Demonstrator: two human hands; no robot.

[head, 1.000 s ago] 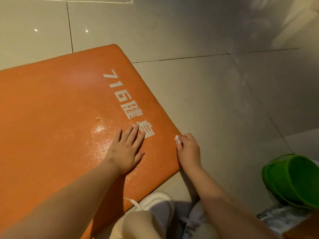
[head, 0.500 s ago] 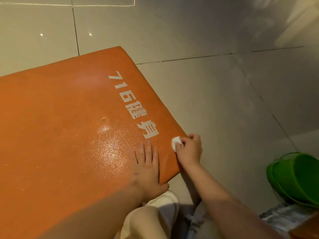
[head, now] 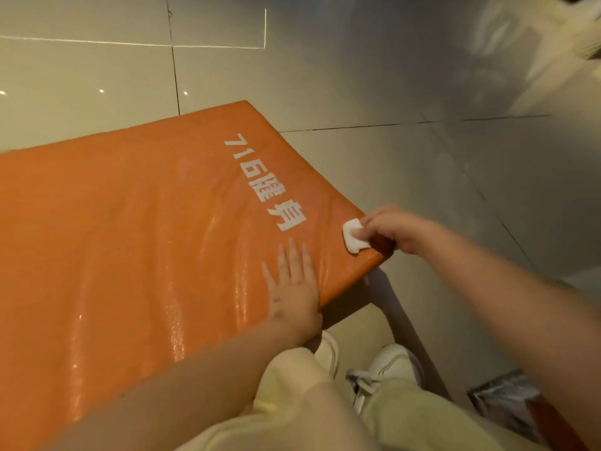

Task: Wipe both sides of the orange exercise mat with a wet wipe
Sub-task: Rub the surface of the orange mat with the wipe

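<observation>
Your left hand (head: 293,288) lies palm down with straight, spread fingers on the near right part of the orange exercise mat (head: 130,239), holding nothing. Your right hand (head: 387,229) pinches a folded white wet wipe (head: 354,241) and presses it onto the mat's near right corner, just right of the left fingertips. The mat lies flat on the pale tiled floor (head: 390,76), its top glossy in streaks, with white lettering (head: 265,183) along its right edge just beyond the wipe; your white sneakers (head: 390,362) and pale trousers (head: 325,411) sit at its near edge, a dark packet (head: 507,405) to their right.
</observation>
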